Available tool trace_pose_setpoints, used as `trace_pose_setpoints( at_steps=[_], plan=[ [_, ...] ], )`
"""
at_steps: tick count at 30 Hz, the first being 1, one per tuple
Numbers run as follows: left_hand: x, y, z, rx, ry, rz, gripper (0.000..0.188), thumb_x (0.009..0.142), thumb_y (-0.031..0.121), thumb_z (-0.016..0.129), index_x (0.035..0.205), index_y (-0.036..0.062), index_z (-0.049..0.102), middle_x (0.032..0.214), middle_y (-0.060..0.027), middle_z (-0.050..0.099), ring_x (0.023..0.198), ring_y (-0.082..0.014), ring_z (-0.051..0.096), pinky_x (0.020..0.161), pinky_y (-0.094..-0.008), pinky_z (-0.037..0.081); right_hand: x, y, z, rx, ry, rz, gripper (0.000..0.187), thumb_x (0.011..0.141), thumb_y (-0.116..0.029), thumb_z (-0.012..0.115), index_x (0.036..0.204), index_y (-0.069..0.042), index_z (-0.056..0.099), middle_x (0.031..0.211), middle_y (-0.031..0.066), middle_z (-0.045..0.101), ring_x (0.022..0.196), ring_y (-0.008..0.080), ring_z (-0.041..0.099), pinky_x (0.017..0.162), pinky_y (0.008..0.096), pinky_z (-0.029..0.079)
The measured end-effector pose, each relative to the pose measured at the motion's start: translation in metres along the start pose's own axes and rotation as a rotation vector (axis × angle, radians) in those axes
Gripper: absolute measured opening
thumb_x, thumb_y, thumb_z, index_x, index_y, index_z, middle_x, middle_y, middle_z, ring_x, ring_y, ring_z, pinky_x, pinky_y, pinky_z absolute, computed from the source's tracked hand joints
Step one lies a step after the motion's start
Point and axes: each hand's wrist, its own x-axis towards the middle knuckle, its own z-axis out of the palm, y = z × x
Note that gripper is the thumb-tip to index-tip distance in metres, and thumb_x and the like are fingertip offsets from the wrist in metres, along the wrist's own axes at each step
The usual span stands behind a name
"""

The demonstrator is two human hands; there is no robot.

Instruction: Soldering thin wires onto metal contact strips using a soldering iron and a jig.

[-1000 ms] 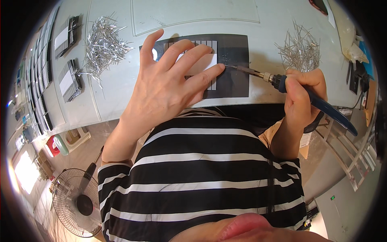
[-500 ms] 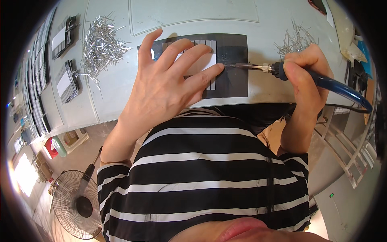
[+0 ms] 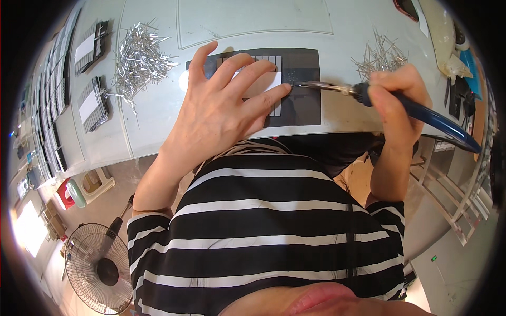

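My left hand (image 3: 224,100) lies spread over a white rectangular card (image 3: 272,80) on a row of grey strips (image 3: 278,108). Strips and card rest on a dark flat mat (image 3: 308,110). The index fingertip touches down at the right edge of the strips, by the end of a thin metal wire or pin (image 3: 300,85). In my right hand (image 3: 396,97) is a soldering iron (image 3: 361,94) with a dark blue grip, pointing left. Its metal tip meets or hovers over the thin piece; I cannot tell which.
Heaps of silvery pins (image 3: 139,63) lie left of the mat, with more pins (image 3: 382,55) at the right. Farther left are two card-topped strip bundles (image 3: 95,105) and long rows of dark strips (image 3: 52,100). A fan (image 3: 100,268) stands below the table at left.
My right hand has shifted slightly down and left, and the soldering iron tilts more. My left hand keeps its place on the card. The whole view has shifted a little.
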Motion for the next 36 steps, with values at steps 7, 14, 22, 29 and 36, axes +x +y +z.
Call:
trace_pose_setpoints(
  at_steps=[7,14,22,29,36],
  plan=[
    [-0.008,0.001,-0.002,-0.064,0.062,-0.023,0.050,0.075,0.023,0.078,0.124,0.0292,0.067,0.126,0.0021,0.060,0.116,-0.0205,0.057,0.111,-0.0558,0.029,-0.026,0.006,-0.006,0.159,0.383,0.042,0.009,0.079,-0.002,0.059,0.086,0.002,0.055,0.075,0.0117,0.060,0.057,0.0096,0.044,0.054,0.0251,0.034],
    [-0.067,-0.027,-0.019,0.126,0.321,-0.236,0.030,0.070,0.016,0.080,0.099,0.0203,0.073,0.095,0.0016,0.064,0.098,-0.0196,0.061,0.104,-0.0525,0.037,-0.036,0.025,-0.008,-0.393,0.335,-0.344,0.015,0.090,-0.009,0.052,0.079,-0.003,0.043,0.052,-0.0017,0.026,0.044,0.0083,0.027,0.054,0.0293,0.036],
    [-0.140,-0.056,-0.053,0.295,0.249,-0.410,0.033,0.069,0.014,0.084,0.099,0.0223,0.074,0.098,0.0043,0.064,0.099,-0.0202,0.059,0.100,-0.0469,0.040,-0.023,0.015,0.010,0.041,0.225,-0.063,0.009,0.087,-0.005,0.052,0.082,-0.003,0.044,0.052,-0.0014,0.029,0.044,0.0082,0.028,0.055,0.0287,0.031],
    [-0.131,-0.034,-0.042,0.153,0.200,-0.375,0.030,0.078,0.035,0.079,0.105,0.0242,0.073,0.102,0.0039,0.063,0.100,-0.0201,0.056,0.105,-0.0504,0.037,-0.016,0.009,0.020,0.175,0.133,-0.043,0.008,0.086,-0.003,0.052,0.084,-0.003,0.045,0.052,-0.0012,0.031,0.045,0.0079,0.028,0.054,0.0290,0.030],
    [-0.094,-0.023,-0.030,0.091,0.223,-0.280,0.037,0.080,0.042,0.077,0.110,0.0200,0.074,0.111,0.0015,0.066,0.106,-0.0223,0.056,0.104,-0.0485,0.037,-0.011,-0.001,0.041,0.315,0.081,-0.015,0.007,0.086,0.000,0.050,0.085,-0.002,0.043,0.054,0.0006,0.034,0.046,0.0086,0.028,0.053,0.0282,0.028]
  ],
)
